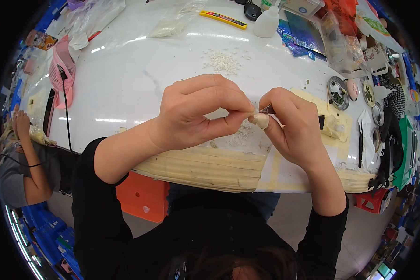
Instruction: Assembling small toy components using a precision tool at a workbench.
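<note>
Above the near part of the white table, my left hand [203,109] pinches thumb and forefinger together at the tips. Whatever lies between them is too small to make out. My right hand [294,123] meets it there, gripping a small dark pointed piece [267,109] between forefinger and thumb. Tan tape or a finger cover [261,121] wraps the right thumb's tip. Below the hands lies a scatter of tiny white bits [241,134], partly hidden by the left fingers. Farther off is a second pile of white bits [224,61].
Tan tape covers the table's near edge [205,169]. A yellow box cutter [223,20] and a white squeeze bottle [267,23] lie at the back. Round metal dishes [338,93] and plastic boxes crowd the right. A pink mesh item [63,70] and another person's hand [21,123] are left.
</note>
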The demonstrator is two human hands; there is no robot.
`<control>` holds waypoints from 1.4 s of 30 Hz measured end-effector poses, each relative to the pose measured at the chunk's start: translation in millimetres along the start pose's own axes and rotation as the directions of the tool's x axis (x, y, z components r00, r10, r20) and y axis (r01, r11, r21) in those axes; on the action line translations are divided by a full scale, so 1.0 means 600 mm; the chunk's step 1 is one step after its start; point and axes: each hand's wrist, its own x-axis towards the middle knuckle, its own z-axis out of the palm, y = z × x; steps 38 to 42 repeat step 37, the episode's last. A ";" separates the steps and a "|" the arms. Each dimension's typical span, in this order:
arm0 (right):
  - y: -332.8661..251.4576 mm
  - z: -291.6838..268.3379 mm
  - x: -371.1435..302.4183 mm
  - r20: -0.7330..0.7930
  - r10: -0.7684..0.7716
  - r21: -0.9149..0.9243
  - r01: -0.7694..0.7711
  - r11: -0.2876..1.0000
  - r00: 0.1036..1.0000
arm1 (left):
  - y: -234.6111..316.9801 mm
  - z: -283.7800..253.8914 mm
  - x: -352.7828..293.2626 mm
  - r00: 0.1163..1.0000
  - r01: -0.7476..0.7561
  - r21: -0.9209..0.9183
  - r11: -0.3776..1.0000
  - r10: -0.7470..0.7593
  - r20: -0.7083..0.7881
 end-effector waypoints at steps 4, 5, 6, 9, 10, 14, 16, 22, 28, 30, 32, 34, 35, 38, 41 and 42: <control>-0.014 -0.010 0.007 -0.013 0.087 0.217 -0.083 0.973 0.996 | 0.000 0.001 -0.002 1.000 0.021 -0.002 1.000 -0.021 -0.010; -0.013 -0.010 0.008 -0.026 0.069 0.237 -0.061 0.970 0.997 | 0.000 0.000 -0.002 1.000 0.029 0.001 1.000 -0.029 -0.009; -0.012 -0.009 0.006 -0.038 0.054 0.254 -0.042 0.966 0.998 | 0.000 0.000 -0.002 0.999 0.037 0.001 0.999 -0.037 -0.008; -0.013 -0.008 0.005 -0.060 0.033 0.271 -0.016 0.962 0.998 | 0.003 0.000 0.000 0.998 0.066 0.008 0.998 -0.066 0.001; -0.012 -0.007 0.004 -0.065 0.032 0.273 -0.013 0.962 0.997 | 0.003 0.000 0.000 0.997 0.078 0.012 0.997 -0.078 0.006; -0.009 -0.003 0.002 -0.092 0.032 0.228 -0.010 0.974 0.995 | 0.006 0.006 -0.001 0.991 0.132 0.030 0.991 -0.131 -0.025; -0.009 -0.002 0.002 -0.105 0.027 0.201 -0.006 0.980 0.994 | 0.005 0.008 -0.002 0.995 0.094 0.080 0.992 -0.092 -0.023; -0.010 0.000 0.000 -0.132 0.030 0.142 -0.011 0.990 0.991 | 0.006 0.008 -0.001 0.991 0.135 0.113 0.984 -0.134 -0.014; -0.010 0.004 0.000 -0.169 0.007 0.122 0.014 0.992 0.986 | 0.006 0.007 -0.002 0.991 0.136 0.133 0.982 -0.136 -0.005; -0.010 0.005 0.000 -0.167 0.010 0.113 0.009 0.994 0.986 | 0.004 0.006 -0.002 0.994 0.106 0.150 0.983 -0.107 -0.003; -0.011 0.001 0.000 -0.152 0.017 0.105 -0.001 0.994 0.988 | 0.003 0.007 -0.001 0.996 0.085 0.158 0.984 -0.087 0.002; -0.015 -0.005 0.005 -0.123 0.023 0.106 -0.010 0.994 0.992 | 0.003 0.007 -0.003 0.997 0.078 0.163 0.984 -0.081 0.009; -0.015 -0.007 0.005 -0.096 0.030 0.070 -0.023 0.997 0.995 | 0.003 0.007 -0.003 0.997 0.074 0.163 0.984 -0.076 0.009; -0.011 -0.010 0.006 -0.042 0.046 -0.001 -0.046 0.999 0.998 | 0.004 0.007 -0.003 0.998 0.065 0.164 0.984 -0.067 0.007; -0.011 -0.010 0.006 -0.042 0.046 -0.001 -0.046 0.999 0.998 | 0.004 0.007 -0.003 0.998 0.065 0.164 0.984 -0.067 0.007; -0.011 -0.010 0.006 -0.042 0.046 -0.001 -0.046 0.999 0.998 | 0.004 0.007 -0.003 0.998 0.065 0.164 0.984 -0.067 0.007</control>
